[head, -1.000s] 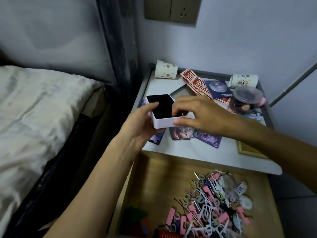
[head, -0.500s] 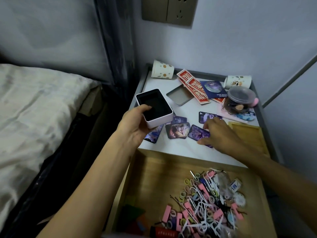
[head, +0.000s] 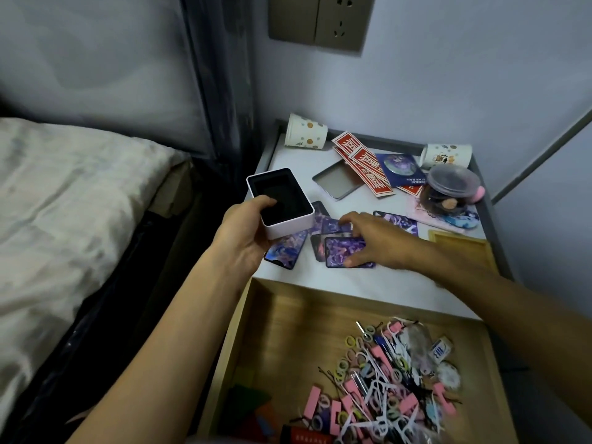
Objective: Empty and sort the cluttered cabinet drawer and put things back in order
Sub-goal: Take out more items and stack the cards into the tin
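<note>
My left hand (head: 245, 233) grips a small white box (head: 290, 225) with a black lining, held above the left part of the white cabinet top (head: 368, 283). Several purple picture cards (head: 344, 251) lie spread on the top just right of the box. My right hand (head: 374, 240) reaches over them, thumb and fingers pinching the nearest card. Below, the wooden drawer (head: 288, 318) stands pulled out, its right half heaped with pink clips, hair ties and white plastic bits (head: 384, 389).
At the back of the top lie two tipped paper cups (head: 306, 131) (head: 447, 155), an open tin lid (head: 336, 182), red cards (head: 362, 161), a lidded round tub (head: 450, 190) and a wooden tray (head: 461, 248). A bed (head: 64, 203) stands at the left.
My right hand left the box, dropped to the cards and moved left onto the nearest one. The left hand shifted the box slightly left and back.
</note>
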{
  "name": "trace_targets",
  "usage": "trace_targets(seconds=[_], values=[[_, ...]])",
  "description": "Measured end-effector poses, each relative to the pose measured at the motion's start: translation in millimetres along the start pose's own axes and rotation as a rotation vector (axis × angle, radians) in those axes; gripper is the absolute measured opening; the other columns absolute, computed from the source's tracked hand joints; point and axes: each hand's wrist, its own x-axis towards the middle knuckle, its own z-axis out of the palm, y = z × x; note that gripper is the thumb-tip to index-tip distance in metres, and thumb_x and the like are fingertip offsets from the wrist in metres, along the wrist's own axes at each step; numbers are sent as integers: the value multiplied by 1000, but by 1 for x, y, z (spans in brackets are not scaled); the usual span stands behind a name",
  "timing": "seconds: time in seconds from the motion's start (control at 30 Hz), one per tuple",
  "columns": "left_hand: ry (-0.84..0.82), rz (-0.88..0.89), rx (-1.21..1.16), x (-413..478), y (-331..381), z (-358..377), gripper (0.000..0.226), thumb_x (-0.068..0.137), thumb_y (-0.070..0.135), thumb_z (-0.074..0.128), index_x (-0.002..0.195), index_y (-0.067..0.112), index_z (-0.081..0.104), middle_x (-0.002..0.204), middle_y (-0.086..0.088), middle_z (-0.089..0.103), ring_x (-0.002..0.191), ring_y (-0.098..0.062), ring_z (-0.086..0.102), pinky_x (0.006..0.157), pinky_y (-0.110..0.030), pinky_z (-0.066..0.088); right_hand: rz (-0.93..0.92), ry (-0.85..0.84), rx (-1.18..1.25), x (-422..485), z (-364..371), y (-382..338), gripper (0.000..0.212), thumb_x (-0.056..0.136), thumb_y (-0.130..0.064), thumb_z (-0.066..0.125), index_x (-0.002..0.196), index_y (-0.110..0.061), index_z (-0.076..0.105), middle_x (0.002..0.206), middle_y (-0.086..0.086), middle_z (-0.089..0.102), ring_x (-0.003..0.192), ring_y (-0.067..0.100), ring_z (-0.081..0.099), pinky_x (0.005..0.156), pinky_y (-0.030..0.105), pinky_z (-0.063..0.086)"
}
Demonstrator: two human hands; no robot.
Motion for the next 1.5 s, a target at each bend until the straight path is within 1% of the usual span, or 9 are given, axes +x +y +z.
trace_targets(seconds=[0.3,0.43,0.57,0.7,0.87,0.93,1.07,1.2,1.5], values=[[-13,102,231,-8,-10,9,12,98,7,53,105,16,58,106,-9,68,88,-22,68,86,-43,58,41,127,-7,-3,6,-2,45,74,-27,83,102,-24,49,108,-4,48,103,16,49,80,29,46],[-75,297,400,-14,-15,12,69,98,-2,49,149,40,31,130,5,50,109,-23,64,88,-43,58,69,285,374,-45,0,1,30,80,-13,78,102,-23,61,93,-7,66,84,7,65,62,16,50],[-241,360,641,-26,-30,21,60,97,-9,45,135,37,54,117,2,63,94,-12,66,80,-31,60,83,500,949,-94,-8,15,23,82,-6,73,102,-15,66,90,3,76,78,16,73,67,23,59],[-364,343,876,-23,-55,25,52,96,-10,48,111,36,68,103,12,69,107,-14,63,91,-17,50,33,322,1291,-99,1,26,35,76,-4,69,110,-2,64,98,14,75,83,24,72,71,26,59],[-379,113,800,-37,-58,28,27,85,8,51,93,13,76,85,-3,73,75,-15,64,58,-19,46,8,177,1032,-93,5,30,32,82,0,71,112,-10,68,102,6,75,95,20,71,84,26,56],[-400,14,816,-38,-55,32,43,64,18,48,95,8,75,89,-10,68,82,-22,60,59,-23,38,2,195,1048,-92,4,30,35,82,2,71,110,-19,69,101,0,76,96,14,70,82,20,54],[-474,-26,893,-40,-56,20,40,98,28,54,73,-2,59,60,-19,63,72,-29,54,64,-13,39,-64,185,951,-95,2,28,44,81,4,72,117,-20,67,106,-10,73,101,3,68,86,15,51],[-535,4,919,-45,-61,23,34,82,44,76,76,11,75,83,-13,74,75,-22,67,73,-28,46,-101,119,751,-99,4,20,47,78,-3,77,113,-32,69,111,-8,72,102,4,67,88,23,55],[-351,167,644,-40,-77,29,24,88,26,71,94,4,76,92,-18,75,74,-20,68,68,-26,50,209,325,1240,-99,32,8,18,86,-17,72,104,-16,68,96,2,73,81,10,61,73,26,49]])
